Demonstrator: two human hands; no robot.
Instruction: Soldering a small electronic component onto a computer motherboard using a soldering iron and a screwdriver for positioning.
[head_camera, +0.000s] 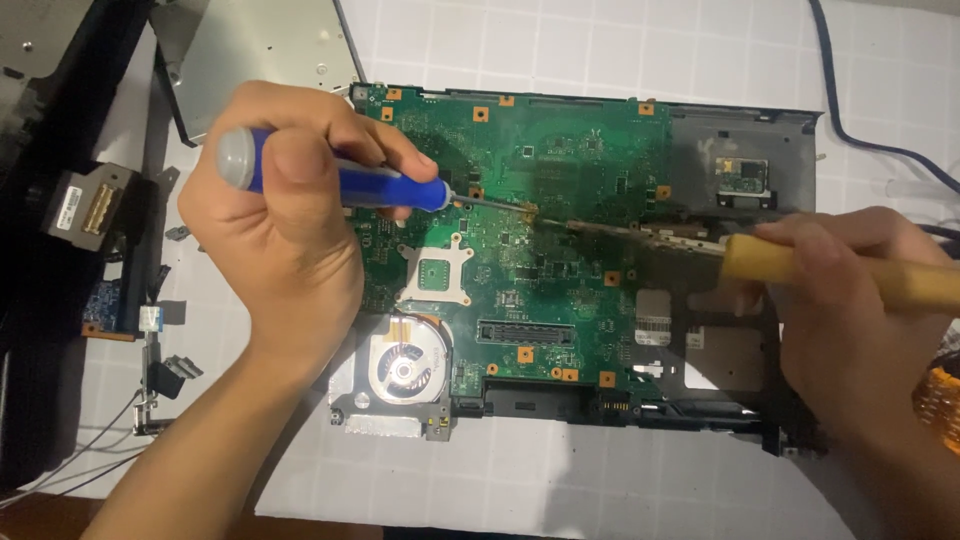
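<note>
A green laptop motherboard (520, 260) lies in its dark chassis (745, 150) on a white gridded mat. My left hand (275, 215) grips a blue-handled screwdriver (385, 187) whose thin shaft reaches the board's middle. My right hand (850, 300) holds a yellow-handled tool (830, 268) with a long metal tip. Both tips meet near a small gold pad on the board (528, 210). A round cooling fan (405, 365) sits at the board's lower left, beside a square chip with a silver bracket (436, 272).
A silver metal drive (260, 50) lies at the upper left. Dark laptop parts, a small connector board (90, 205) and loose hinges with wires (160, 375) crowd the left edge. A blue cable (860, 120) runs along the upper right. Something orange (940, 400) shows at the right edge.
</note>
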